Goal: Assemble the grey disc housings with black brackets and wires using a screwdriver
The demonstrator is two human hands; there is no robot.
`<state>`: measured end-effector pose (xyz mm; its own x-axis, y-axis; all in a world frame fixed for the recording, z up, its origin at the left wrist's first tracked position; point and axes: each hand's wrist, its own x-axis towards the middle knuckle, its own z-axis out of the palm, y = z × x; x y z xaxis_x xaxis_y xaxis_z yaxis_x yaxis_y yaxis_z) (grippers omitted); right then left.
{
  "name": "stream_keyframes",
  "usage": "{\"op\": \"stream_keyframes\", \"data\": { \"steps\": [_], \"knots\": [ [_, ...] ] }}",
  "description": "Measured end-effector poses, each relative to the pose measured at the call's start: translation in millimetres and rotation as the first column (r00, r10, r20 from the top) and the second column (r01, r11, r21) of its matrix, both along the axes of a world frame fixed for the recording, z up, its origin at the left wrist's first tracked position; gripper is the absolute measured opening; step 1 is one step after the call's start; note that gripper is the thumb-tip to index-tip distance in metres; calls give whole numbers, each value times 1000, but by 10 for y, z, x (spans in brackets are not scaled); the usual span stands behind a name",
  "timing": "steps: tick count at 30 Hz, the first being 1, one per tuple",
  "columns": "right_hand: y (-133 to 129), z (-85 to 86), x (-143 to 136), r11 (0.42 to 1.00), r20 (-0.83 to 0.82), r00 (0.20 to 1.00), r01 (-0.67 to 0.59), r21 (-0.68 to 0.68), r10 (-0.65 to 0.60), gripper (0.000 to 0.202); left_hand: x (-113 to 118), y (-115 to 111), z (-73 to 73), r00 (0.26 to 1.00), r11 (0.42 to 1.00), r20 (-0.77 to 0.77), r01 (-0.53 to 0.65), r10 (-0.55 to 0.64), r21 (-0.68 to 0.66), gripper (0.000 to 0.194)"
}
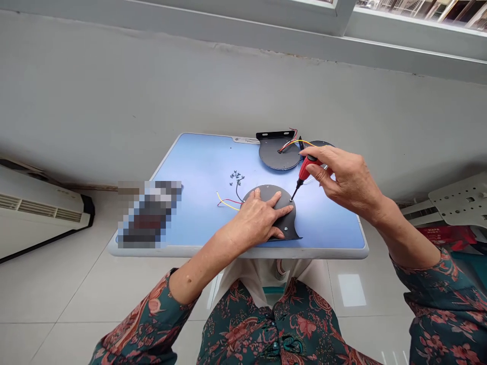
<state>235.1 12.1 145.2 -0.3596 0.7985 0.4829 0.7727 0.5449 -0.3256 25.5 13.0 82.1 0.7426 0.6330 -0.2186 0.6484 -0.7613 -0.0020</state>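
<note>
The left hand [262, 215], fingers spread and holding nothing between them, presses flat on the dark plate [267, 190] near the tabletop's [201, 172] front edge, while the right hand [342, 175] is closed around the red screwdriver [305, 170], its tip at a screw in that plate. Bare surface lies left of the loose screws [236, 176] and right of the plate; behind, a bracketed dark disc [279, 155] sits by the back edge, narrowing the room there.

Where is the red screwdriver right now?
In the head view, the red screwdriver is in the right hand, right of the left hand, its tip at a screw near the edge of the nearest dark disc.
</note>
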Motion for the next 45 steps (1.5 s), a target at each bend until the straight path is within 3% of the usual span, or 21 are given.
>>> {"op": "stream_keyframes", "data": {
  "steps": [3, 6, 10, 12, 14, 18, 22, 24, 28, 31, 39, 42, 45],
  "knots": [
    [-10, 94, -42, 999, 112, 992, 50, 2, -50, 17, 3, -4, 4, 1000, 1000, 14, -3, 3, 0, 72],
    [-18, 70, -198, 986, 212, 963, 155, 63, -165, 21, 4, -10, 9, 1000, 1000, 23, 3, -3, 9, 71],
    [-18, 8, -393, 913, 277, 870, 383, 141, -407, 29, -4, -10, -18, 1000, 999, 15, 8, -9, 35, 71],
    [1, 11, -401, 884, 290, 835, 446, 143, -468, 30, -12, -2, -48, 999, 999, 33, 21, -22, 46, 71],
    [36, 32, -351, 913, 307, 860, 392, 112, -407, 27, -20, 11, -75, 997, 998, 65, 36, -39, 52, 70],
    [100, 119, -187, 990, 281, 952, 135, -46, -117, 20, -24, 22, -75, 996, 998, 82, 42, -46, 47, 69],
    [79, 249, -67, 971, 323, 942, -16, -239, 95, 15, -10, 9, -35, 999, 998, 33, 30, -32, 46, 70],
    [56, 298, -49, 958, 401, 905, -22, -287, 141, 14, -4, 3, -31, 999, 998, 16, 28, -29, 48, 71],
    [60, 338, -115, 970, 577, 816, 111, -216, 35, 20, -2, 3, -51, 999, 997, 11, 34, -35, 65, 72],
    [78, 340, -221, 974, 663, 746, 187, -130, -55, 6, -5, 2, -51, 999, 996, 31, 43, -45, 73, 71],
    [-60, 265, -442, 902, 645, 684, 431, 19, -341, 34, -15, -3, -44, 996, 998, 82, 40, -44, 48, 68],
    [-53, 339, -403, 924, 639, 720, 381, -37, -271, 32, -23, 8, -72, 993, 996, 96, 56, -62, 65, 67],
    [16, 441, -301, 971, 611, 790, 176, -162, -42, 20, -20, 10, -71, 995, 997, 85, 53, -57, 52, 68]
  ]
}}
